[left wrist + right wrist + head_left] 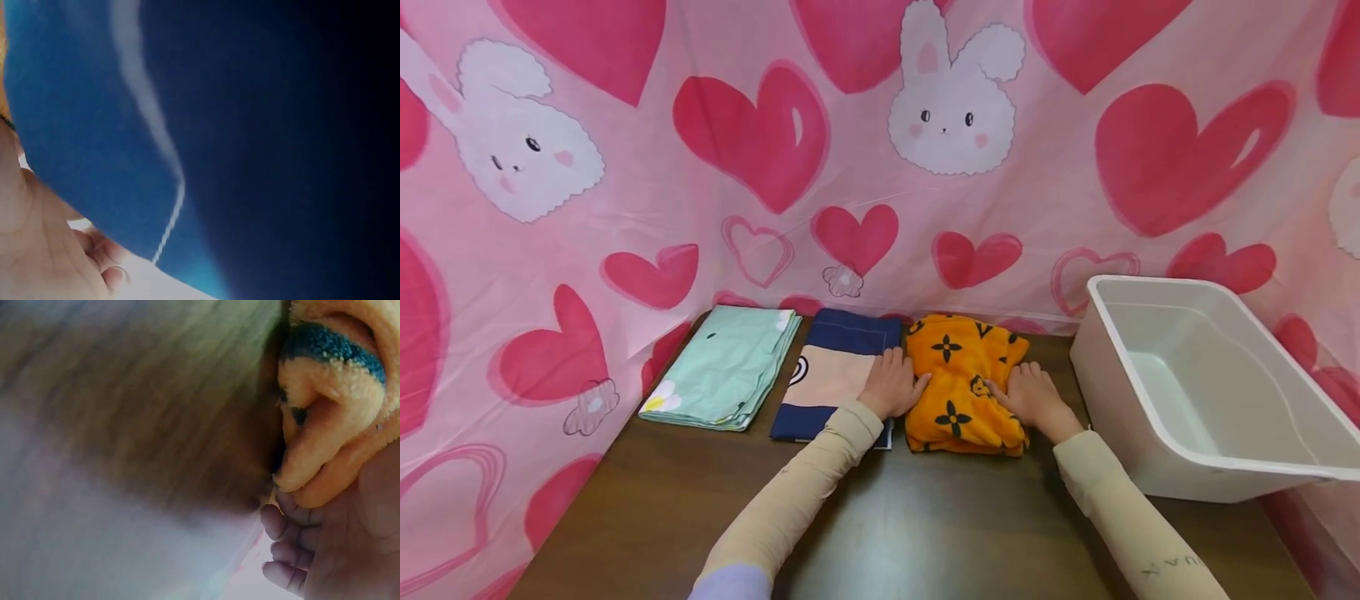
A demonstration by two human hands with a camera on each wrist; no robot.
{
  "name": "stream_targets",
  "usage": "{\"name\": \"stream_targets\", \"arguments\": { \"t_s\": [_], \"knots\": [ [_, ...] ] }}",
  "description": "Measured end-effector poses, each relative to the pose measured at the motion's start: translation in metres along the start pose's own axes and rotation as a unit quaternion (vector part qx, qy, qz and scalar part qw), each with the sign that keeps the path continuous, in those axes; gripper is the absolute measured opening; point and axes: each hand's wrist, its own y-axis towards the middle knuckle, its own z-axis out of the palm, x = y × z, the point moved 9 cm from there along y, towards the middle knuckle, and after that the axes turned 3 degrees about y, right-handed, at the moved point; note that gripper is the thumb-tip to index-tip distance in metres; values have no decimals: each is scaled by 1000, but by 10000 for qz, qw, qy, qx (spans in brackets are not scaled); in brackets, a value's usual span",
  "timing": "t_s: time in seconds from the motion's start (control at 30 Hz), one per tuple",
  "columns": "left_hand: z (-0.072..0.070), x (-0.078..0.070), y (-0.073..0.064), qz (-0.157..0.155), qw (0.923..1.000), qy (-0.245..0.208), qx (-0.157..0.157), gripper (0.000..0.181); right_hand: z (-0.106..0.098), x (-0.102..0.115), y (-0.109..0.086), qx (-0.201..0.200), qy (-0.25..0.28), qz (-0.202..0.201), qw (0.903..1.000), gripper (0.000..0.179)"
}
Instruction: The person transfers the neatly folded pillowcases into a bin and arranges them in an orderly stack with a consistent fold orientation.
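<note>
An orange cloth point(951, 417) with dark flower marks lies folded and rumpled on the table, plush-looking in the right wrist view. At its left edge rests my left hand point(891, 385), thumb against the cloth and fingers pointing away over the edge of a folded navy and beige cloth point(831, 375). That navy cloth point(94, 112) fills most of the left wrist view. My right hand point(1037, 398) touches the orange cloth's right edge, thumb on top and fingers along its side. Close up, orange folds point(337, 419) partly cover the right fingers point(290, 553).
A folded mint-green cloth point(722, 367) lies at the table's far left. To the right of my right hand stands a deep white plastic bin point(1120, 400). Behind the brown table point(925, 517) hangs a pink curtain point(880, 183) with hearts and rabbits.
</note>
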Motion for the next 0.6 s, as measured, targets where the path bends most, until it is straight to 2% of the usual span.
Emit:
{"name": "stream_targets", "arguments": {
  "t_s": [0.13,0.33,0.53,0.6],
  "knots": [
    [4,0,-1,-31,9999,-146,36,60,3,2,1,16,-84,67,9999,58],
    [10,-1,-1,-167,9996,-151,195,70,8,0,2,133,68,154,9998,56],
    [14,-3,3,-100,9988,-180,450,76,10,0,1,215,46,192,9996,56],
    [10,-3,5,-26,9989,-204,428,78,8,0,1,199,88,182,9996,56]
  ]
}}
